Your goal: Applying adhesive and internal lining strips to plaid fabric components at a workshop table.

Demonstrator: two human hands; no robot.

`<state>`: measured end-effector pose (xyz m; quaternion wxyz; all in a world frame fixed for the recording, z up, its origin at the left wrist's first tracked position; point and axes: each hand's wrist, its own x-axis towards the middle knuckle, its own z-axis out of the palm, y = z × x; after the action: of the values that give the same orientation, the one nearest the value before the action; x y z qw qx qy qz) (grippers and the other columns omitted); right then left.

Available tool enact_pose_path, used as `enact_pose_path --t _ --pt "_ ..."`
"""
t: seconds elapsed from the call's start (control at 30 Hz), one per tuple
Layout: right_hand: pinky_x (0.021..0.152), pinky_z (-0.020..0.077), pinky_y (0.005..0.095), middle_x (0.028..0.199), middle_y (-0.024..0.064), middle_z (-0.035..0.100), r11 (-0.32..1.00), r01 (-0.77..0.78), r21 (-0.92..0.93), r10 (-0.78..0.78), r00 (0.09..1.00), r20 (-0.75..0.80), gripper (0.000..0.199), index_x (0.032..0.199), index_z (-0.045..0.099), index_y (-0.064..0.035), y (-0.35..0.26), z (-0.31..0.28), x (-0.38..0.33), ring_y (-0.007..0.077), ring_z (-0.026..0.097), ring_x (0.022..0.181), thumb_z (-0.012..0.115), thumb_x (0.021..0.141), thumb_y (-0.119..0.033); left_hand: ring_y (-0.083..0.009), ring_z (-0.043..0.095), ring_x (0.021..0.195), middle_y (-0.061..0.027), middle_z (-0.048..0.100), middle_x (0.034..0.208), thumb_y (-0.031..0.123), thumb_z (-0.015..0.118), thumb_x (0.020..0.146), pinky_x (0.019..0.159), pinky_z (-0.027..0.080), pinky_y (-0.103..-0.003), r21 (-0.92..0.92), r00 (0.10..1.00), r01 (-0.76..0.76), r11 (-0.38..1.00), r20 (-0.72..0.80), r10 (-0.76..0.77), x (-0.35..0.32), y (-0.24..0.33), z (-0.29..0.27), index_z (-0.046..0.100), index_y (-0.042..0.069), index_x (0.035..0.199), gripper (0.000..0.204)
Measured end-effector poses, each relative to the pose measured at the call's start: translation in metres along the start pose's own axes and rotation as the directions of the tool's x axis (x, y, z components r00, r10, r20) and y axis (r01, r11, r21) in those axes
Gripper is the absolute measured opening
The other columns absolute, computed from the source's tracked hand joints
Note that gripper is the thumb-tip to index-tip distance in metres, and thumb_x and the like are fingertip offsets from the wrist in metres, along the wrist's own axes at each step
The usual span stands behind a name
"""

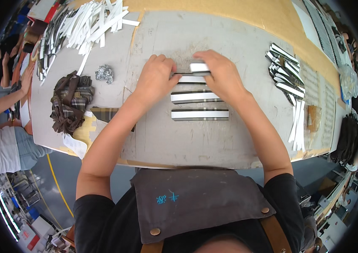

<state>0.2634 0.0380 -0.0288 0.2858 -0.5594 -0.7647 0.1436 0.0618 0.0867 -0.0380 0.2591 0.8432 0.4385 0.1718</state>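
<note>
My left hand [157, 76], fingers curled and pressed together, is at the left end of the farthest dark fabric strip on the table; its fingertips partly hide what they pinch. My right hand [224, 76] is closed on a short white strip [199, 67], blurred by motion, just above that same strip. A white strip [192, 80] lies along the farthest fabric piece, its right end under my right hand. Nearer me, two more dark plaid fabric strips lie parallel, the middle one with a white strip [189, 97] and the nearest with another white strip [200, 114] along its centre.
A heap of loose white strips [96, 21] lies far left. Below it are a bundle of dark plaid fabric [71, 101] and a crumpled silvery ball [104, 74]. At right sit a pile of dark-and-white strips [286, 71] and several white strips [298, 126]. A person [6, 130] stands at left.
</note>
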Motion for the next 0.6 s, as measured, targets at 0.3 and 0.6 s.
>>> enact_pose_path --t 0.3,0.6 --pt "0.075 0.0486 0.0406 0.096 0.0129 0.055 0.982 0.175 -0.065 -0.175 0.985 0.01 0.034 0.102 0.06 -0.001 -0.001 0.015 -0.009 0.0327 0.057 0.087 0.069 0.069 -0.002 -0.0277 0.058 0.077 -0.0131 0.063 0.078 0.014 0.068 0.082 0.069 0.047 -0.038 -0.376 0.927 0.359 0.854 0.249 -0.279 0.006 0.017 -0.023 0.066 -0.001 0.082 0.016" --pt "0.074 0.0489 0.0383 0.093 0.0104 0.061 0.921 -0.226 0.316 0.135 0.949 0.286 0.022 0.101 0.056 -0.0049 -0.023 -0.01 -0.021 0.0301 0.059 0.081 0.067 0.083 -0.011 -0.0313 0.058 0.08 -0.016 0.062 0.077 0.012 0.07 0.076 0.071 0.048 -0.039 0.065 0.992 -0.124 0.99 0.004 0.124 -0.039 0.017 0.0 0.061 -0.004 0.074 0.018"
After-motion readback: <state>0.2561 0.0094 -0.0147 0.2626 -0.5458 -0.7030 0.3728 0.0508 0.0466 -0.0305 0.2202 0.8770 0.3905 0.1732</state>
